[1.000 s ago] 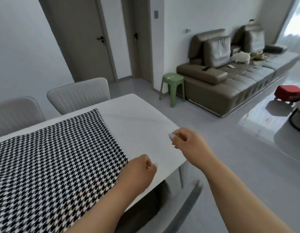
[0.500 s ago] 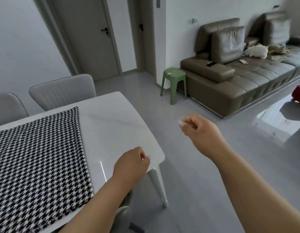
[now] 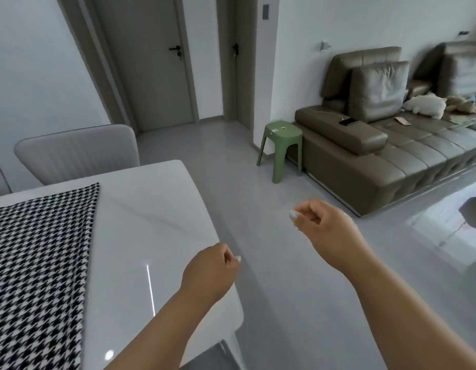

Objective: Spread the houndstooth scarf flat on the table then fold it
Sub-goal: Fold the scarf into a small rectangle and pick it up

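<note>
The black-and-white houndstooth scarf [image 3: 36, 268] lies flat on the left part of the white table [image 3: 151, 225], running out of the frame at left and bottom. My left hand [image 3: 210, 271] hovers over the table's right edge, well right of the scarf, fingers curled into a loose fist with nothing in it. My right hand [image 3: 322, 228] is farther right, over the floor beyond the table, also curled shut and empty. Neither hand touches the scarf.
Two grey chairs [image 3: 76, 153] stand behind the table, and a chair back shows at the near edge [image 3: 213, 356]. A green stool [image 3: 282, 148] and a brown leather sofa [image 3: 378, 161] stand to the right across the grey floor. Doors are at the back.
The view has swung right, so the scarf sits farther left in frame. Both hands have drifted right, off the scarf and past the table edge, staying curled.
</note>
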A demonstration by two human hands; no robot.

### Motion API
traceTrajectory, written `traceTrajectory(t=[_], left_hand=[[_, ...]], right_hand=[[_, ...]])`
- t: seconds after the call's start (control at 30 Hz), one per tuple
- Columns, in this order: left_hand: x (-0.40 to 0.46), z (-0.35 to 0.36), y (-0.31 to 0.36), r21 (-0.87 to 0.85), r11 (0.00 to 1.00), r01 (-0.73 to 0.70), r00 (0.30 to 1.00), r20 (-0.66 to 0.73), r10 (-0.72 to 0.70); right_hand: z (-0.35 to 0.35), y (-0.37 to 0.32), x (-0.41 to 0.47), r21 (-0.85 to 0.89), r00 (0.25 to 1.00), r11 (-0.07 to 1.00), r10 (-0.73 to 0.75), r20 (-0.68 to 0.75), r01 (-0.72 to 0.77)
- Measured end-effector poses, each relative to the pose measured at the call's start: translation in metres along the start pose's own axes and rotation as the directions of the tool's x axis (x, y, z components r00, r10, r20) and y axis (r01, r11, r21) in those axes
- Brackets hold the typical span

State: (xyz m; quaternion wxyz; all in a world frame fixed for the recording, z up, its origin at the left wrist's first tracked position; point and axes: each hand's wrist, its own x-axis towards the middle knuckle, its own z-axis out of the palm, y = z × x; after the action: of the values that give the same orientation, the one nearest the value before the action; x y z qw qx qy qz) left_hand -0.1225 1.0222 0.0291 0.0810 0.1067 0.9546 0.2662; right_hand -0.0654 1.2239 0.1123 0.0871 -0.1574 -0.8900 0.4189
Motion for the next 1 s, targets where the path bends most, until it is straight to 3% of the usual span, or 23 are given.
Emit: traceTrajectory(t=[0.3, 0.53, 0.73, 1.0], left_hand=[[0.091, -0.013, -0.005, -0.014, 0.991, 0.135, 0.987, -0.090, -0.135], [0.142, -0.015, -0.026, -0.085, 0.930, 0.357, 0.917, -0.156, -0.366], [0.194, -0.002, -0.024, -0.281, 0.775, 0.566, 0.748, -0.219, -0.626], [0.205, 0.023, -0.014, -0.641, 0.404, 0.652, 0.450, -0.101, -0.887]], right_hand=[[0.035, -0.014, 0.128, 0.010, 0.978, 0.995, -0.095, 0.185, 0.095], [0.085, -0.030, 0.229, 0.052, 0.882, 0.970, -0.238, 0.407, 0.238], [0.104, -0.027, 0.328, 0.051, 0.758, 0.940, -0.303, 0.578, 0.337], [0.151, -0.036, 0.398, 0.134, 0.559, 0.896, -0.374, 0.740, 0.423]])
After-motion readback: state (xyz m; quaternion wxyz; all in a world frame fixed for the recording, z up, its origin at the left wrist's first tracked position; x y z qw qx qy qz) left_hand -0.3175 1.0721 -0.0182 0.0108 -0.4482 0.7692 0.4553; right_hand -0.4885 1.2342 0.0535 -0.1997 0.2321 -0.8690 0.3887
